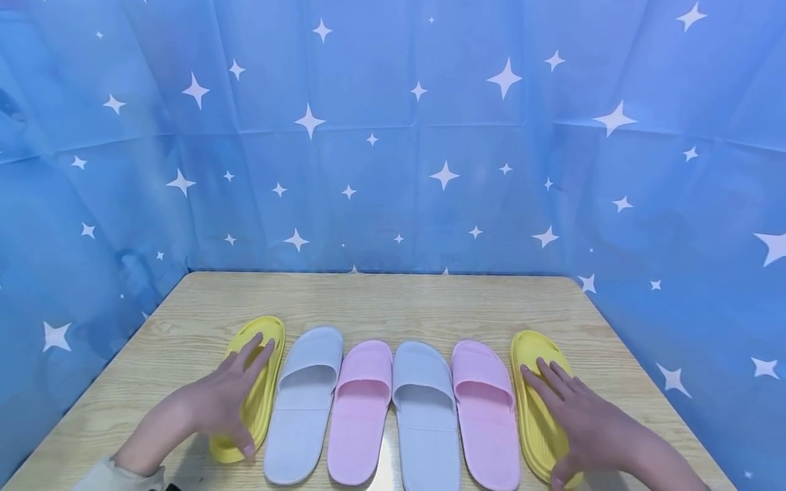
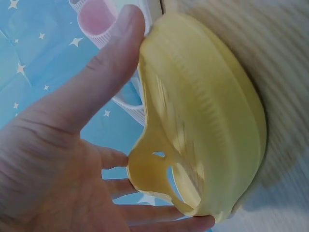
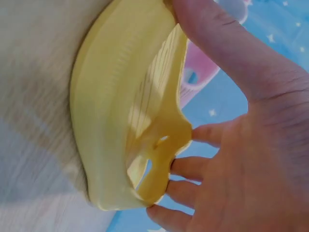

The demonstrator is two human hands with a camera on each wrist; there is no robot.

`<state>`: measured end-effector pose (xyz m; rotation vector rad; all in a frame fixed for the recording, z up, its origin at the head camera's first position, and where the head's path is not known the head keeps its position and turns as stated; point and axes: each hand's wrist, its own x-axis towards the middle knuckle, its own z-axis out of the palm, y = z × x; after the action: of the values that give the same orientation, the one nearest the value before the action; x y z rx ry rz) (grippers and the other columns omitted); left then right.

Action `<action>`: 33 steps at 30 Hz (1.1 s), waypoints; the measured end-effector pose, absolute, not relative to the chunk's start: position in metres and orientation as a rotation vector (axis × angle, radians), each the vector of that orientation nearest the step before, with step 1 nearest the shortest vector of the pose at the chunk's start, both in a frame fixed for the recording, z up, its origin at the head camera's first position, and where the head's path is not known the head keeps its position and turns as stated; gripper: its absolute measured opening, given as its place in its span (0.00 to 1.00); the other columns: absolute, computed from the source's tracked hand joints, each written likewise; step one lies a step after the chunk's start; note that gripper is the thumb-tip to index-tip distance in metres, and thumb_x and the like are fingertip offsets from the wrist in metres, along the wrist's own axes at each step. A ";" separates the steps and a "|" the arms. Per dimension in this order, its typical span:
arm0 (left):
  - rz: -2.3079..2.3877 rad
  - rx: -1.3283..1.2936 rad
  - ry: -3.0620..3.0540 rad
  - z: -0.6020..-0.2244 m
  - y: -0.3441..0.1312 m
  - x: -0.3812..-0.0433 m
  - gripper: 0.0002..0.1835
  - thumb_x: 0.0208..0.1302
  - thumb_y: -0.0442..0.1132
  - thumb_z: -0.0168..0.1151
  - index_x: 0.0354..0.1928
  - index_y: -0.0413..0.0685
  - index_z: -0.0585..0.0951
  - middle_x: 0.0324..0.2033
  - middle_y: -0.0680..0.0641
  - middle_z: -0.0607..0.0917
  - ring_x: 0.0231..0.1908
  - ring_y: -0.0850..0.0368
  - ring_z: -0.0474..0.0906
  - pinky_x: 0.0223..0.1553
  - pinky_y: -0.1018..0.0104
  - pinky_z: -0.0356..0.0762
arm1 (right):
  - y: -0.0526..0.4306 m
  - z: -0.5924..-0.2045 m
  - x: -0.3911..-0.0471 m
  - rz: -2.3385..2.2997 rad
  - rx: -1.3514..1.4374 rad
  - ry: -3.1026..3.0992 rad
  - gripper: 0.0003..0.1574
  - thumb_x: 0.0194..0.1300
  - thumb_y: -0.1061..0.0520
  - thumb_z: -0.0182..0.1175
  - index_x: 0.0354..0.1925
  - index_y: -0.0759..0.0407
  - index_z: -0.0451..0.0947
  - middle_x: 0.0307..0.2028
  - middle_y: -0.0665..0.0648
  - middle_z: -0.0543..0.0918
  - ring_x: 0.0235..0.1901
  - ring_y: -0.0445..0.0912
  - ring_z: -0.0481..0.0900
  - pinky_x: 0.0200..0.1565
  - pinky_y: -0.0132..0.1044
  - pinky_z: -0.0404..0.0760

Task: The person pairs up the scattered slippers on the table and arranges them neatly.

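So here's the setup: six slippers side by side on a wood-look table (image 1: 399, 307), straps pointing away from the person. The left hand (image 1: 224, 395) is over one yellow slipper (image 1: 259, 399) and the right hand (image 1: 580, 409) is over its yellow mate (image 1: 535, 416), so that pair bookends the row. Hands are well apart, each with thumb and fingers spread wide along its slipper. In both wrist views the fingertips seem to touch the strap and the thumb touches the edge; nothing looks properly clamped.

Between the hands, starting just beside the left one: a grayish slipper (image 1: 303, 406), a pink slipper (image 1: 361, 412), a bluish slipper (image 1: 428, 416) and a second pink slipper (image 1: 488, 416) next to the yellow one at the right hand. Neither hand is on any of those four.

My read is that it's the handling-the-yellow-pair step, both sides at once. I can't tell if it's a grab or a let-go. Lifting from here would call for curling the fingers in evenly without bumping the neighbors.

Brand hunters, sorry: no logo, label or writing I can read anywhere. Just ribbing on the yellow sides, and white stars on the blue curtain (image 1: 381, 82) beyond the hands.
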<state>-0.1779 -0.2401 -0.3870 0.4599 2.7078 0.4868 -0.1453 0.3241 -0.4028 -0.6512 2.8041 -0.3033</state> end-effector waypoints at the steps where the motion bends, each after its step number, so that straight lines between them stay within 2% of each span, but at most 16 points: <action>1: 0.482 0.457 2.706 -0.387 -0.240 -0.180 0.87 0.26 0.56 0.89 0.84 0.47 0.38 0.81 0.30 0.32 0.72 0.09 0.38 0.59 0.17 0.64 | 0.325 -0.402 -0.148 -0.305 -0.658 2.808 0.99 0.22 0.23 0.79 0.82 0.60 0.43 0.79 0.79 0.46 0.75 0.80 0.46 0.67 0.79 0.58; 10: 0.441 0.478 2.719 -0.386 -0.242 -0.197 0.87 0.27 0.57 0.88 0.83 0.45 0.35 0.80 0.28 0.30 0.73 0.11 0.38 0.63 0.19 0.63 | 0.329 -0.401 -0.164 -0.354 -0.682 2.813 0.99 0.21 0.23 0.77 0.83 0.59 0.42 0.79 0.79 0.45 0.75 0.80 0.45 0.68 0.79 0.55; 18: 0.439 0.481 2.710 -0.386 -0.243 -0.214 0.87 0.29 0.57 0.88 0.83 0.44 0.34 0.80 0.29 0.29 0.74 0.12 0.36 0.64 0.18 0.58 | 0.330 -0.400 -0.181 -0.344 -0.695 2.822 0.97 0.24 0.24 0.78 0.82 0.61 0.43 0.78 0.81 0.47 0.75 0.81 0.46 0.65 0.80 0.59; 25: 0.402 0.493 2.732 -0.386 -0.241 -0.225 0.86 0.31 0.55 0.89 0.83 0.41 0.34 0.79 0.27 0.30 0.74 0.13 0.38 0.65 0.21 0.63 | 0.330 -0.398 -0.193 -0.373 -0.649 2.807 0.97 0.25 0.26 0.80 0.82 0.60 0.42 0.78 0.81 0.44 0.75 0.81 0.44 0.66 0.81 0.56; 33: 0.414 0.502 2.729 -0.385 -0.241 -0.238 0.85 0.32 0.54 0.88 0.82 0.40 0.35 0.79 0.27 0.29 0.74 0.13 0.38 0.67 0.21 0.60 | 0.335 -0.399 -0.210 -0.404 -0.693 2.819 0.95 0.27 0.30 0.82 0.82 0.62 0.43 0.77 0.82 0.45 0.74 0.81 0.44 0.65 0.81 0.58</action>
<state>-0.2381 -0.2412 -0.3853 0.5025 2.7288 0.4135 -0.2098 0.3349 -0.3990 -0.6926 2.8188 -0.4036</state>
